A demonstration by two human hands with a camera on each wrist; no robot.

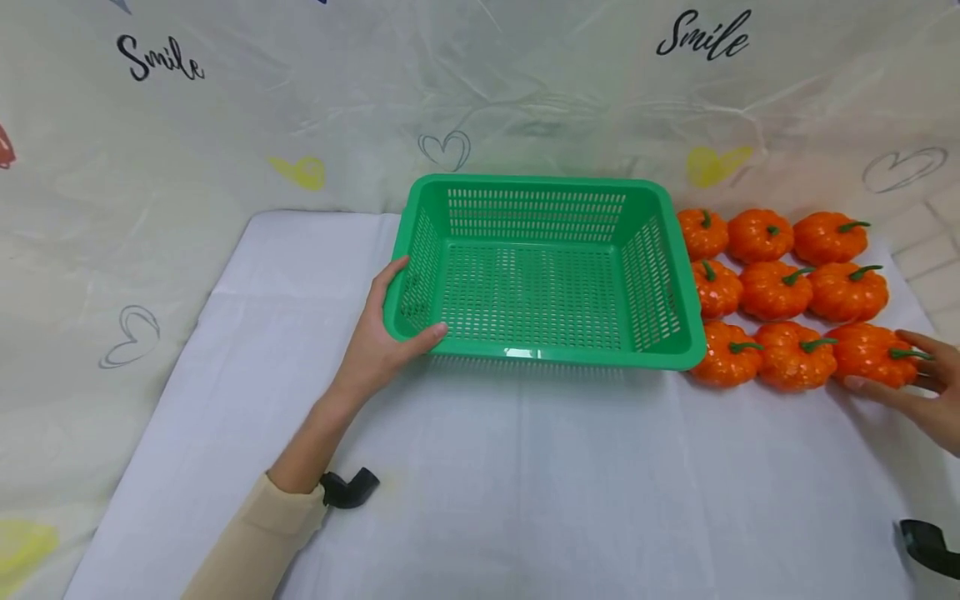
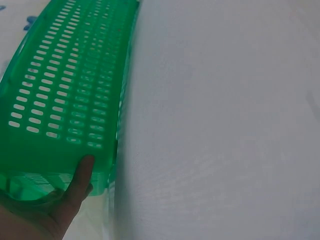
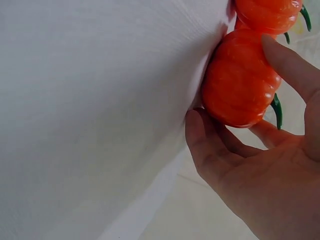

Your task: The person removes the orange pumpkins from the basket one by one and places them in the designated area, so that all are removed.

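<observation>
A green plastic basket (image 1: 525, 357) with slotted walls stands on the white cloth, nothing inside it. My left hand (image 1: 378, 350) grips its left end, the thumb over the front corner and the fingers along the side. The left wrist view shows that thumb against the basket's outer wall (image 2: 55, 152). To the right, my right hand (image 1: 930, 408) holds the front-right orange pumpkin (image 1: 866, 354), which has a green stem. From the right wrist, the thumb (image 3: 287, 60) lies on one side of this pumpkin (image 3: 242, 82) and the fingers curl round the other.
Several more small orange pumpkins (image 1: 774, 290) sit in close rows right beside the basket, the left ones partly behind its rim. A patterned plastic sheet (image 1: 525, 83) hangs behind the table. White cloth (image 1: 562, 483) covers the tabletop in front.
</observation>
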